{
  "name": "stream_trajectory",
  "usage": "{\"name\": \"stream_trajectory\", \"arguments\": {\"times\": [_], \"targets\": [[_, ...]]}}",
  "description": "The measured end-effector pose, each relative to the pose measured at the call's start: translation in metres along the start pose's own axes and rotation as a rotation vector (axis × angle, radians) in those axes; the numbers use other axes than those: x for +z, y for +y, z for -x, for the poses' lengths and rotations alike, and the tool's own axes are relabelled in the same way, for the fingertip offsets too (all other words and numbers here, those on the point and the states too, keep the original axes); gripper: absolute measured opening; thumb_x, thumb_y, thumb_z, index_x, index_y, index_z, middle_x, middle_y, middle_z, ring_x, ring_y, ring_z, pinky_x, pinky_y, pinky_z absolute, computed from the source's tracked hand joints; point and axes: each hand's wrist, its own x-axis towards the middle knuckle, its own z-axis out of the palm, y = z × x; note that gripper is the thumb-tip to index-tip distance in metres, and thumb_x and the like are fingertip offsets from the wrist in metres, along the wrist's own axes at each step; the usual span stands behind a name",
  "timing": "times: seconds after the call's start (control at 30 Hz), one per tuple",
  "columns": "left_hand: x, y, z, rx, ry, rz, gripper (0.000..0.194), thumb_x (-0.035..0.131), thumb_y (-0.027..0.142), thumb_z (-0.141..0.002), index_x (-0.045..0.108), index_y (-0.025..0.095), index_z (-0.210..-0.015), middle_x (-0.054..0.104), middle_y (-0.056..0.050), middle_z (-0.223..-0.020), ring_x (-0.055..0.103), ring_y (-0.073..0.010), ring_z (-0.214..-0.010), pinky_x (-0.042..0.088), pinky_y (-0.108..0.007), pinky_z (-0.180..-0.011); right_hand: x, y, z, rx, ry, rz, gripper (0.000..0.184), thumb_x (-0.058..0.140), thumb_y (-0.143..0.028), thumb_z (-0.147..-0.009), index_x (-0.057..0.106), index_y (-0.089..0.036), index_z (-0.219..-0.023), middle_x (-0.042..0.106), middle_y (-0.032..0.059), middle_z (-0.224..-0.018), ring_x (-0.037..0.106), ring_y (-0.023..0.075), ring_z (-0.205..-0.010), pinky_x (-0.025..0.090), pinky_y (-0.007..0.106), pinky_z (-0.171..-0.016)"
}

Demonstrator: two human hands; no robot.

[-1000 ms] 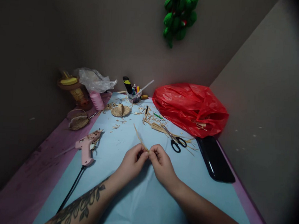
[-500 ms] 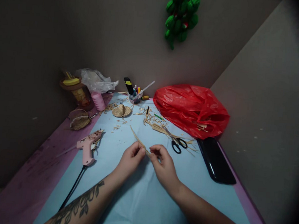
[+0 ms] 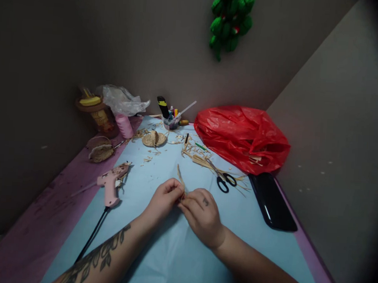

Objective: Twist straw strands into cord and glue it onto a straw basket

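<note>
My left hand (image 3: 167, 196) pinches a thin strip of dried straw (image 3: 179, 174), whose free end points up and away from me. Fingertips of my right hand (image 3: 203, 216) are closed on the strip's lower part, right against the left fingertips. The fingers hide that lower end. Beyond my hands, to the right, black-handled scissors (image 3: 223, 182) lie on a bundle of straw strips (image 3: 202, 161). A round woven straw piece (image 3: 154, 139) with an upright part sits farther back, among loose straw scraps.
A pink glue gun (image 3: 111, 186) with a black cord lies at left. Behind it are a small basket (image 3: 100, 153), a pink thread spool (image 3: 124, 126) and a brown-yellow cup (image 3: 97, 114). A red plastic bag (image 3: 240, 136) and a black case (image 3: 273, 202) occupy the right. A tub (image 3: 171, 122) holds tools.
My right hand has turned over, its back now facing up, and moved in against the left fingertips. The straw strip has swung to a more upright angle.
</note>
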Motion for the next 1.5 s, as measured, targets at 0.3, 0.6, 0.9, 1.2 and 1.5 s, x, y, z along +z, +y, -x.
{"name": "stream_trajectory", "arguments": {"times": [0.3,0.6,0.9,1.2,1.5], "targets": [[-0.001,0.000,0.002,0.181,0.072,-0.249,0.021,0.053,0.034,-0.079,0.047,0.016,-0.068,0.048,0.003,-0.061,0.044,-0.0101,-0.058,0.034,-0.022,-0.057,-0.001,0.003,-0.004,0.214,-0.003,-0.249,0.005,0.058,-0.024,-0.082,0.060,-0.019,-0.084,0.056,0.0045,-0.082,0.051,0.0181,-0.082,0.043,0.033,-0.076],[0.005,-0.004,0.006,0.189,-0.166,-0.540,0.023,0.048,0.030,-0.082,0.054,0.016,-0.065,0.055,0.001,-0.062,0.048,-0.0114,-0.060,0.035,-0.022,-0.060,0.010,0.025,-0.009,0.978,0.007,-1.213,0.025,0.066,-0.043,-0.073,0.060,-0.018,-0.074,0.053,0.0007,-0.074,0.048,0.0124,-0.062,0.041,0.025,-0.056],[0.006,-0.010,0.000,-0.055,-0.133,-0.076,0.038,0.064,0.050,-0.070,0.050,0.015,-0.066,0.056,-0.002,-0.059,0.045,-0.0081,-0.047,0.037,-0.023,-0.050,0.006,0.024,-0.015,1.048,0.213,-1.367,0.025,0.078,-0.037,-0.061,0.063,-0.020,-0.072,0.057,0.0013,-0.081,0.048,0.0114,-0.065,0.040,0.026,-0.062],[0.003,-0.003,-0.001,0.115,0.051,-0.302,0.027,0.055,0.039,-0.076,0.052,0.015,-0.063,0.047,0.003,-0.054,0.041,-0.0091,-0.052,0.032,-0.021,-0.052,0.010,0.019,-0.010,1.016,-0.086,-1.068,0.023,0.070,-0.032,-0.068,0.056,-0.018,-0.078,0.054,-0.0035,-0.063,0.049,0.0097,-0.056,0.039,0.024,-0.055],[0.003,-0.007,0.000,0.147,0.082,-0.391,0.020,0.053,0.034,-0.077,0.052,0.016,-0.069,0.048,0.003,-0.057,0.043,-0.0104,-0.055,0.033,-0.022,-0.054,0.003,0.018,-0.014,1.003,-0.139,-0.885,0.011,0.060,-0.027,-0.071,0.055,-0.017,-0.070,0.048,-0.0053,-0.054,0.044,0.0090,-0.051,0.035,0.023,-0.051]]}}
